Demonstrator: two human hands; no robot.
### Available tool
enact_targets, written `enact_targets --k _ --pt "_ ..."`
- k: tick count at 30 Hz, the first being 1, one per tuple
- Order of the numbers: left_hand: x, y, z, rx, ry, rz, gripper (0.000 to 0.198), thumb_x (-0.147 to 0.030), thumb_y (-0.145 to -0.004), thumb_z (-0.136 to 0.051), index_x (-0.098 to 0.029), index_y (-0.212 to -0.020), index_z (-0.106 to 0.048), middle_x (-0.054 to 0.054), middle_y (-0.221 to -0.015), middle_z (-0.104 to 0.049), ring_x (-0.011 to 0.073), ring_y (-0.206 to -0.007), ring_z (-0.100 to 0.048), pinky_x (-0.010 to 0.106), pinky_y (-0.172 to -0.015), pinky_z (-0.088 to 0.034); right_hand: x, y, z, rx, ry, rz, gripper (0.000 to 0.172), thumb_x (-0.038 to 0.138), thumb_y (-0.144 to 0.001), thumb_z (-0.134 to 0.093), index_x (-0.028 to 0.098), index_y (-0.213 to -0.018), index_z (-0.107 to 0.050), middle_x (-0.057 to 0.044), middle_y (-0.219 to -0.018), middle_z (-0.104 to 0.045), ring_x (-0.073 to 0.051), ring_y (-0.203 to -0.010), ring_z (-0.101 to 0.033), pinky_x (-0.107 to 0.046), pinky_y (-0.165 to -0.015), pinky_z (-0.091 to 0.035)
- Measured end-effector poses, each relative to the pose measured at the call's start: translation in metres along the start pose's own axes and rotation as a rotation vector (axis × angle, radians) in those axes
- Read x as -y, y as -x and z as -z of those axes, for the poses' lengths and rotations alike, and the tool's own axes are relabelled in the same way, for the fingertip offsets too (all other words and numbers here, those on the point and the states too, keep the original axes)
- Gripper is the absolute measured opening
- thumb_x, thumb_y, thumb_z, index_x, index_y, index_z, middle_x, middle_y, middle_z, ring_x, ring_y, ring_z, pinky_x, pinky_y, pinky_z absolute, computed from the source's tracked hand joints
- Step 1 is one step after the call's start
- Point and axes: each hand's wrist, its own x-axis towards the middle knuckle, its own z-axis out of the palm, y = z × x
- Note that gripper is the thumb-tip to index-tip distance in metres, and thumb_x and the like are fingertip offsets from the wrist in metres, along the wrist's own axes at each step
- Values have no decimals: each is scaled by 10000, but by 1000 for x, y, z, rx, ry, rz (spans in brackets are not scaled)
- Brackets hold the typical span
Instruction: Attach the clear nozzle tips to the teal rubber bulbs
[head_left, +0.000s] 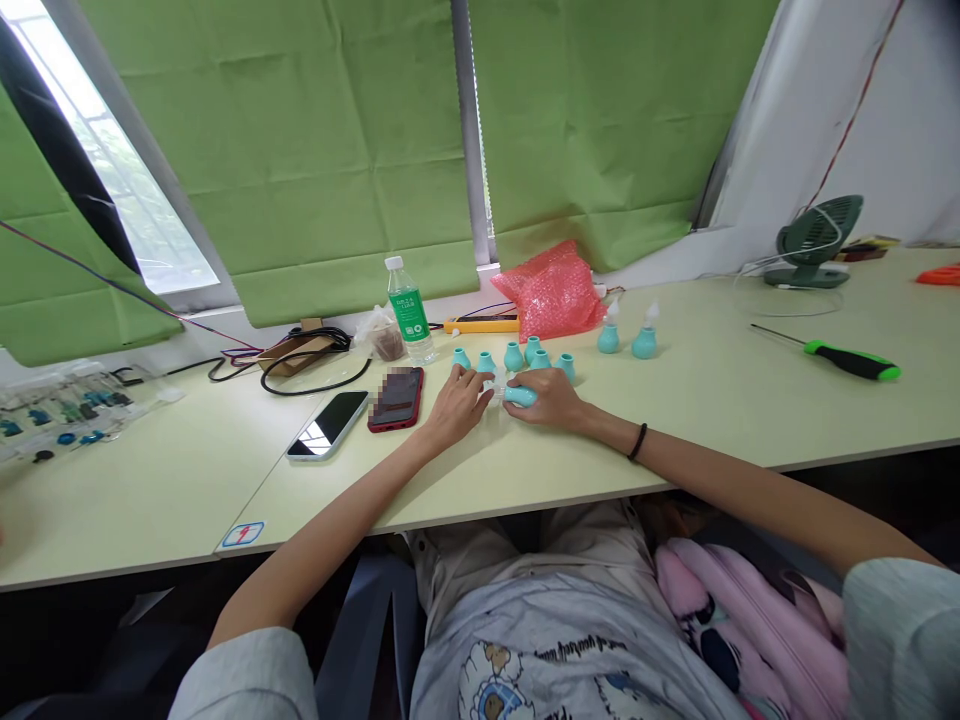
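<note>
Far left of the frame, bagged small parts (64, 410) lie well apart from my hands; left of centre, a white-edged phone (328, 425) and a red-cased phone (396, 400) lie flat, probably set aside so the middle is free to work in. Bottle (410, 318) stands upright behind them. Centre: my left hand (457, 408) has its fingers bent nearly together, tips pinching a clear piece (496, 388); detail there is too small to tell more. Just right, touching or meeting it, a teal bulb (520, 396) lies on its side in my right hand (553, 397), fingers wrapped round it with hardly any gap, likely so it stays put against the left pinch. Behind both hands, open-necked teal bulbs (513, 356) stand upright in a loose cluster, I'd say for easy reach. Right of centre, two tipped bulbs (643, 343) with clear tops stand apart, probably as a separate group. Further right, a screwdriver (855, 360) lies on the table (712, 410), touched by neither hand.
</note>
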Motion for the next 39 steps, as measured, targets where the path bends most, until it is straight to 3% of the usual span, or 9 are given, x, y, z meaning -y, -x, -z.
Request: enact_targets --k 5,14,20,24,28,31,35,39 --pt "7 1 -1 0 102 -103 252 -308 -791 -397 -186 -935 -564 62 -830 -521 168 -785 -394 309 -687 -380 1 -1 3 68 58 94 182 315 -656 -500 162 -709 -583 -37 -644 -620 -150 -593 -553 -245 -536 -356" --pt "3 0 -5 -111 172 -180 196 -220 -780 -425 -144 -721 -595 53 -673 -538 143 -717 -416 263 -609 -403 5 0 2 76 40 7 190 319 -643 -506 162 -705 -593 -43 -639 -626 -172 -593 -557 -266 -562 -370" --pt "3 2 -4 -375 124 -184 113 -167 -765 -445 -151 -804 -549 53 -700 -531 129 -696 -407 258 -586 -402 19 -6 5 -47 -175 -207 207 348 -607 -548 162 -694 -571 -21 -648 -612 -136 -565 -538 -240 -555 -387" --pt "1 4 3 -451 64 -225 114 -141 -757 -455 -158 -837 -533 56 -720 -528 129 -708 -422 263 -601 -404 19 -12 7 -92 -358 -337 211 360 -588 -568 153 -611 -536 -3 -590 -567 -118 -548 -512 -221 -529 -389" --pt "-5 4 7 -356 21 -227 122 -176 -760 -456 -174 -834 -553 58 -749 -542 142 -745 -437 270 -614 -403 4 -12 7 -152 -345 -440 213 353 -588 -568 146 -579 -519 5 -542 -527 -112 -521 -485 -225 -520 -381" --pt "-7 5 1 -144 39 -161 137 -207 -753 -460 -187 -803 -587 52 -747 -551 151 -761 -438 250 -577 -404 -1 -10 6 -172 -326 -368 194 335 -580 -576 150 -611 -524 5 -581 -544 -110 -537 -489 -229 -549 -385" --pt "-4 6 -12 113 79 -13 162 -164 -695 -505 -181 -813 -614 52 -723 -565 172 -775 -440 246 -555 -409 5 -9 5 -106 -352 -264 175 320 -593 -571 159 -654 -534 -1 -630 -568 -114 -567 -505 -226 -555 -385" --pt "-2 6 -13 87 155 72 212 -128 -701 -462 -171 -850 -607 42 -737 -582 169 -783 -436 262 -624 -412 8 -8 8 -25 -351 -198 219 345 -600 -587 168 -724 -548 -8 -685 -591 -127 -601 -527 -240 -576 -390"
